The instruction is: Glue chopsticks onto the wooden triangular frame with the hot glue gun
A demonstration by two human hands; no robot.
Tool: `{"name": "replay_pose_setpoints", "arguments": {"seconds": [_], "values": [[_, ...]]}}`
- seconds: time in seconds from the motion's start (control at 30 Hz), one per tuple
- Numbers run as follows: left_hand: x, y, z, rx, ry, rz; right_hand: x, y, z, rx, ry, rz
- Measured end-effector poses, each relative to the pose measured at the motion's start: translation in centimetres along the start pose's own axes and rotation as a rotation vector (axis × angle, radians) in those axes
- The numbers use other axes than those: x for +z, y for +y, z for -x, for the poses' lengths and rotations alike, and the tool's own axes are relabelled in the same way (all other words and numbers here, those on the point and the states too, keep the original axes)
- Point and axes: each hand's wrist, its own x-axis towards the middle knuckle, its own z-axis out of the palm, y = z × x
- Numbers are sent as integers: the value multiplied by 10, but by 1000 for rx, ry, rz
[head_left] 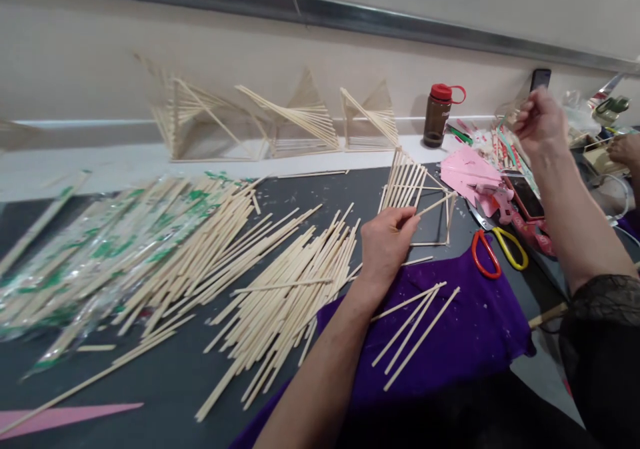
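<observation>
Pinching one slim wooden stick (pixel 437 204), the left hand (pixel 389 237) has one slatted frame (pixel 408 184) at its 1 o'clock. The right hand (pixel 540 124) blurs, its grip unclear. Four straight sticks (pixel 421 339) lie on purple cloth (pixel 473 329).

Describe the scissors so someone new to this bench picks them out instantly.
Start at the purple cloth on the dark tabletop. At its far right corner, between the cloth and the pink paper, lie the scissors, metal blades pointing away. One handle loop is red, the other yellow, while the tool just beyond is pink.
</observation>
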Motion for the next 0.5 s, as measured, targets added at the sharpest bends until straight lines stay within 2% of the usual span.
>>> {"name": "replay_pose_setpoints", "arguments": {"seconds": [0.07,0.17,0.23,0.3,0.4,0.5], "values": [[0,-2,0,0,-7,-5,-6,-30,13,190,33,-202],[0,-3,-1,9,-9,-28,8,-52,68,280,102,-403],[1,-3,-1,8,-14,-26,28,-49,119,324,-64,-421],[1,-2,-1,8,-20,-12,48,-37,169,439,-265,-334],[2,-1,-1,10,-28,-5,74,-19,218,561,-440,-311],[2,0,-1,15,-33,-13,92,-10,233,566,-404,-320]]}}
